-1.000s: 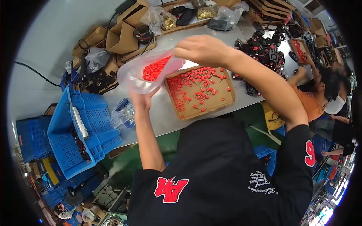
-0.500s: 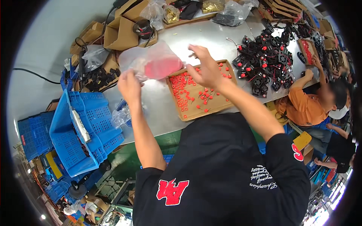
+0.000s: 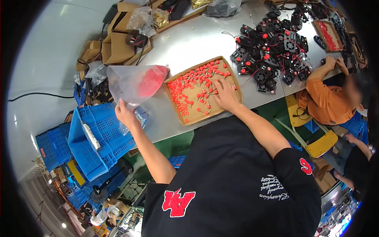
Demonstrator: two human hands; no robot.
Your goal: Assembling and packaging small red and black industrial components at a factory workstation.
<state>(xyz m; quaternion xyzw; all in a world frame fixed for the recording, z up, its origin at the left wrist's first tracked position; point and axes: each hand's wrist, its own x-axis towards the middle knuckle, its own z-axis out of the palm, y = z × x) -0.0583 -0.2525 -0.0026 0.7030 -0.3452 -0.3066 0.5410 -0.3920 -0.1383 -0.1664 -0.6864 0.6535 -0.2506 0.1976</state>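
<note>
My left hand (image 3: pixel 125 115) pinches the lower edge of a clear plastic bag (image 3: pixel 122 81), which lies on the metal table with a mass of small red pieces (image 3: pixel 152 81) inside it. To its right is a shallow cardboard tray (image 3: pixel 216 108). Small red rings (image 3: pixel 182 103) gather along the tray's left side, while red-headed pieces with thin metal stems (image 3: pixel 201 75) spread over its middle and far part. My right hand (image 3: pixel 227 96) rests palm down in the tray at the right, fingers spread over the loose pieces. No piece shows in its grasp.
A heap of black fan-like parts with red pieces (image 3: pixel 272 51) covers the table to the right. Blue crates (image 3: pixel 98 134) stand at the left. Cardboard boxes (image 3: pixel 116 47) line the back left. A person in an orange shirt (image 3: pixel 331 96) works at the far right.
My right hand has come down from above the bag into the tray. The bag has dropped and shifted left, still in my left hand. More red-headed pieces now lie in the tray.
</note>
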